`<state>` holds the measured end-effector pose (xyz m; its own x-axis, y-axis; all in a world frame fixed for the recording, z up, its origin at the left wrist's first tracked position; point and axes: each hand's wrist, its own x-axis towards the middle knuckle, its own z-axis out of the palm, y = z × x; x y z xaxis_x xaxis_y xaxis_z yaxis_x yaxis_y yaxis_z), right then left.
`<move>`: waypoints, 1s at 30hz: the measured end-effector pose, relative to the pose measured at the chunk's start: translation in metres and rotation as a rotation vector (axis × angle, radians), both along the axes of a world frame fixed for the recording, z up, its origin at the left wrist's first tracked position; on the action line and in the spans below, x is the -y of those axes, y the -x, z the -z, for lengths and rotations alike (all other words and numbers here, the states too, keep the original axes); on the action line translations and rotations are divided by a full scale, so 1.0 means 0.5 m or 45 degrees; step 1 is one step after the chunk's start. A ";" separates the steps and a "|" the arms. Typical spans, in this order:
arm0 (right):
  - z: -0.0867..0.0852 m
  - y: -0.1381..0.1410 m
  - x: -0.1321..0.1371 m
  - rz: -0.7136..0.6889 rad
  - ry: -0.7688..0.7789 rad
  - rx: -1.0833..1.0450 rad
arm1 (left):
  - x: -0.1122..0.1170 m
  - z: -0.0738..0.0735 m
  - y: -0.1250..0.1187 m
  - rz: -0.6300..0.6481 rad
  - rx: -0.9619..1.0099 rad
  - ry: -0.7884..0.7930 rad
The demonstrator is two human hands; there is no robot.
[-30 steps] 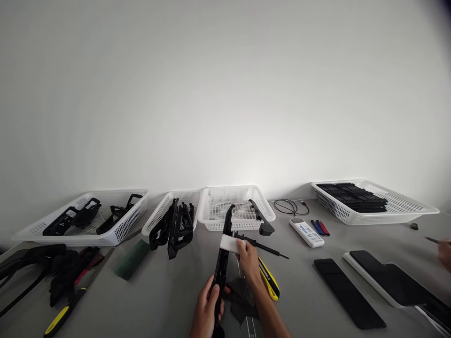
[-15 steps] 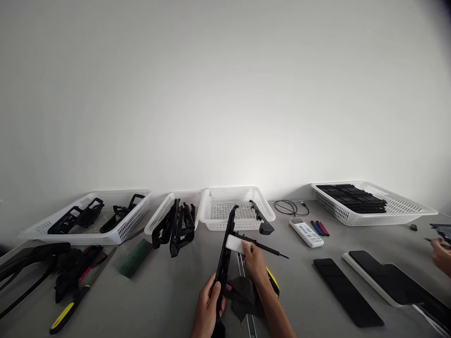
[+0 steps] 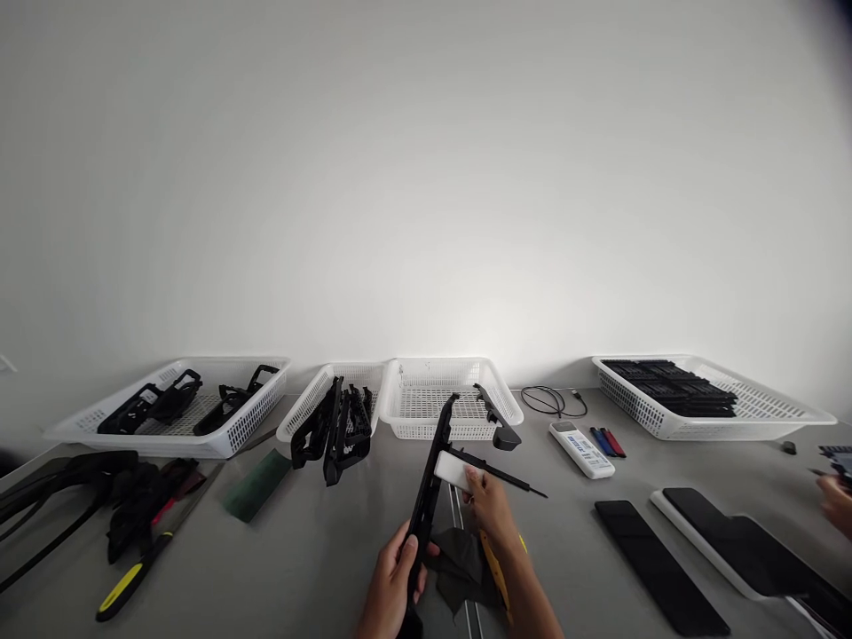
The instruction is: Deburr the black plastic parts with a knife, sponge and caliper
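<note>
Black frame strip (image 3: 428, 501) is what I have in hand, standing tilted over the middle of the grey table (image 3: 319, 559). At the far left lies a heap of dark gear (image 3: 99, 497), with a yellow-handled tool (image 3: 126, 581) near the table's front edge. Behind them a wide white basket (image 3: 249, 422) holds a few black parts (image 3: 160, 404). A green pad (image 3: 256, 473) lies just in front of its right corner. Next comes a tilted basket (image 3: 303, 417) with black frames (image 3: 341, 428) spilling out, touching the middle basket (image 3: 426, 401), where a black piece (image 3: 496, 417) rests across the right rim. In front of that, my left hand (image 3: 390, 581) is clenched around the strip's lower end, its upper end leaning towards the middle basket. My right hand (image 3: 493, 512) pinches a white block (image 3: 453, 470) against the strip's upper half. Below my wrists are a dark cloth (image 3: 459, 564) and a yellow knife (image 3: 493, 568); a thin black tool (image 3: 509, 479) lies just beyond my right hand. Further right sit a coiled cable (image 3: 552, 401), a white remote (image 3: 580, 437), blue and red pens (image 3: 607, 441), a flat black panel (image 3: 658, 568) and a white-edged tray (image 3: 706, 541). Behind these the right basket (image 3: 772, 417) holds stacked black plates (image 3: 672, 386). Another person's hand (image 3: 839, 501) shows at the right edge.
</note>
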<state>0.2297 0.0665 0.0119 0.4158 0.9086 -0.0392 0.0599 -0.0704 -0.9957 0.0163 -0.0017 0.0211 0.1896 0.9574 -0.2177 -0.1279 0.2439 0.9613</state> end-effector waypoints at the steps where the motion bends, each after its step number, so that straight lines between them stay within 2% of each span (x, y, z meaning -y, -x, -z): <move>1: 0.000 -0.001 0.002 -0.005 0.003 -0.011 | -0.001 0.002 -0.001 -0.008 0.004 -0.005; 7: -0.015 0.001 0.015 -0.007 -0.024 -0.064 | -0.002 -0.003 -0.004 0.019 0.037 -0.057; 13: -0.035 0.029 0.015 -0.100 -0.044 -0.069 | 0.001 -0.008 -0.006 -0.023 -0.014 -0.042; 17: -0.033 0.032 0.014 0.015 -0.056 0.028 | 0.002 -0.010 -0.006 -0.048 -0.085 0.048; 21: -0.031 0.037 0.016 -0.030 -0.088 0.112 | 0.003 -0.011 -0.006 -0.081 -0.085 -0.027; 28: -0.031 0.038 0.018 0.048 -0.134 0.225 | -0.002 0.003 -0.002 -0.062 -0.066 -0.010; 30: -0.035 0.028 0.023 0.118 -0.160 0.298 | -0.001 0.003 0.001 -0.063 -0.058 -0.016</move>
